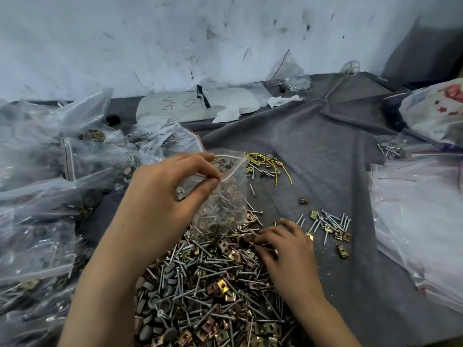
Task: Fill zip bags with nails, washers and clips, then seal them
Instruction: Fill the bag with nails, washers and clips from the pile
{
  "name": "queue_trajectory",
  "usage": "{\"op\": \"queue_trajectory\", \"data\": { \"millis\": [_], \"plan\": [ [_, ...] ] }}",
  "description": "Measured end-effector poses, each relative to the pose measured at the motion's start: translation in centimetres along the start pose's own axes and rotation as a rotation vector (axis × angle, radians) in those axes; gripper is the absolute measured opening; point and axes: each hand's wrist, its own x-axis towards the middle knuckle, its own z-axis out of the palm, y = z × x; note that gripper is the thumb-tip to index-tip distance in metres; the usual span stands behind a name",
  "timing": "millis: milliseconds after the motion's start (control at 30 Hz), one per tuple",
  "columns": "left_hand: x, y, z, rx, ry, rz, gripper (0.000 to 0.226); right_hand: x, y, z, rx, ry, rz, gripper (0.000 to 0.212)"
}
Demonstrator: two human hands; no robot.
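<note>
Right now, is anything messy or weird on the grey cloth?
Yes. A tangle of yellow cord lies beyond the big pile, and it is no nail, washer or clip. A small bunch of nails and clips sits scattered apart to the right.

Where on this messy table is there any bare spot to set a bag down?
The widest bare grey cloth lies past the yellow wire, up to the white pad. Another patch sits just this side of the small nail scatter, beside the flat clear bags at right. The left is heaped with filled bags; the hardware pile fills the front.
</note>
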Motion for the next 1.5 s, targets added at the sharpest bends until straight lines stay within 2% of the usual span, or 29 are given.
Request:
{"op": "queue_trajectory", "data": {
  "millis": [67, 167, 233, 333, 400, 567, 733, 867, 967, 1000, 1100, 1200, 1333, 1500],
  "plan": [
    [0.0, -0.2, -0.2, -0.020, 0.026, -0.002, 0.008, 0.2, 0.1, -0.4, -0.031, 0.043, 0.034, 0.020],
    [0.1, -0.3, -0.2, -0.024, 0.090, 0.010, 0.009, -0.3, -1.1, -1.1, 0.157, 0.067, -0.070, 0.037],
    [0.1, -0.5, -0.3, -0.022, 0.132, 0.012, 0.009, -1.1, -2.8, -1.0, 0.236, -0.105, -0.240, 0.054],
    [0.1, -1.0, -0.3, -0.034, 0.166, -0.002, 0.007, -2.3, -4.8, 0.2, 0.183, -0.403, -0.448, 0.053],
    [0.1, -1.2, -0.5, -0.046, 0.184, -0.020, 0.007, -2.5, -4.9, 1.1, 0.053, -0.433, -0.513, 0.052],
    [0.1, -1.6, -1.0, -0.063, 0.182, -0.056, 0.015, -1.2, -3.0, 1.0, -0.096, -0.276, -0.431, 0.051],
    [0.0, -1.6, -1.1, -0.085, 0.185, -0.050, 0.010, 0.8, -1.1, 0.0, -0.177, -0.242, -0.233, 0.040],
    [0.0, -1.4, -1.2, -0.088, 0.190, -0.043, 0.008, 1.7, -1.0, -1.3, 0.122, -0.144, -0.079, 0.032],
    [0.0, -1.4, -1.2, -0.077, 0.197, -0.027, 0.008, 1.4, -2.8, -1.9, 0.182, 0.015, -0.111, 0.029],
    [0.1, -1.4, -1.1, -0.070, 0.200, -0.020, 0.008, 1.1, -3.8, -1.7, 0.178, -0.005, -0.167, 0.032],
    [0.1, -1.4, -0.9, -0.036, 0.206, 0.003, 0.009, -0.2, -7.3, 0.2, 0.090, -0.229, -0.401, 0.047],
    [0.1, -1.7, -0.9, -0.031, 0.218, 0.002, 0.007, -1.1, -8.9, 2.3, -0.044, -0.358, -0.570, 0.050],
    [0.1, -2.1, -1.0, -0.085, 0.250, -0.037, 0.010, -0.7, -7.8, 2.8, -0.129, -0.284, -0.510, 0.051],
    [0.0, -1.8, -1.0, -0.117, 0.249, -0.052, 0.009, 0.2, -5.7, 1.9, -0.200, -0.213, -0.333, 0.045]
  ]
}}
